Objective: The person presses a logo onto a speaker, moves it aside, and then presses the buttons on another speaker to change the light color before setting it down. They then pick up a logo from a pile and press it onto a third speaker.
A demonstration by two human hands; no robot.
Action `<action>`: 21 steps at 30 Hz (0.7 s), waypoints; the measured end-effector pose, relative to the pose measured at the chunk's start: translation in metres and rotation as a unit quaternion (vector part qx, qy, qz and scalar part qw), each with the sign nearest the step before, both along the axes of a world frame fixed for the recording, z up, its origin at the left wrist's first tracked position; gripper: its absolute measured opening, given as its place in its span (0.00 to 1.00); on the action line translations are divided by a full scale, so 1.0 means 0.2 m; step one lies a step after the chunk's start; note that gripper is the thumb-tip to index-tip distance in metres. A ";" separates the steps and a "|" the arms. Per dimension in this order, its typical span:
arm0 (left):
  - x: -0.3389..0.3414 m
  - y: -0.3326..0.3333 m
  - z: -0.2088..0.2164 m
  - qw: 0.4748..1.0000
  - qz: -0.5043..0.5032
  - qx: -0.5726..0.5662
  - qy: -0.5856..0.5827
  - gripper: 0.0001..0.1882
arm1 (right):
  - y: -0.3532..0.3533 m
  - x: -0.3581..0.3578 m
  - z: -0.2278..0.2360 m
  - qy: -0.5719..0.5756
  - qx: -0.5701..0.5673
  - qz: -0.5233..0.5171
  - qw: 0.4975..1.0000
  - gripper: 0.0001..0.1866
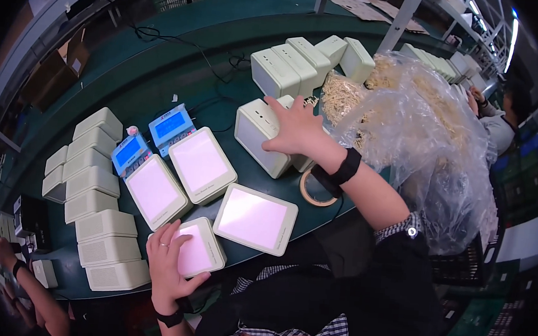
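Note:
My left hand point(170, 258) is at the left side of a small cream box-shaped device point(198, 250) with a glowing white panel, its fingers bent along the edge and over the panel. My right hand point(298, 127) is spread over an upright cream device point(258, 130), thumb by its front face and fingers across the top. Between the hands lie three more lit-panel devices: one tilted device point(155, 188), one beside it point(202, 160) and one flat near the edge point(256, 219). Two blue-screened meters point(171, 125) stand behind them.
Stacked cream devices point(95, 199) line the left side; more devices point(289, 63) stand at the back. Clear plastic bags of small beige pieces point(410, 109) fill the right. A tape roll point(317, 189) lies near the table edge. Black cables point(160, 34) cross behind. Other people work at both sides.

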State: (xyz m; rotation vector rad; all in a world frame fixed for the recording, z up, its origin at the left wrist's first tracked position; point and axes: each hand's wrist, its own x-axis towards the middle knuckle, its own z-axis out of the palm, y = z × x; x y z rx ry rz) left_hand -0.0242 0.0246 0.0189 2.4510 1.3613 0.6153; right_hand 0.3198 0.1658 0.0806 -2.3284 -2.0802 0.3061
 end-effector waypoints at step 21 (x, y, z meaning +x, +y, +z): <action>-0.03 0.04 0.05 0.999 0.031 -0.032 -0.024 0.36 | 1.58 0.12 0.45 0.103 0.164 -0.046 0.980 0.51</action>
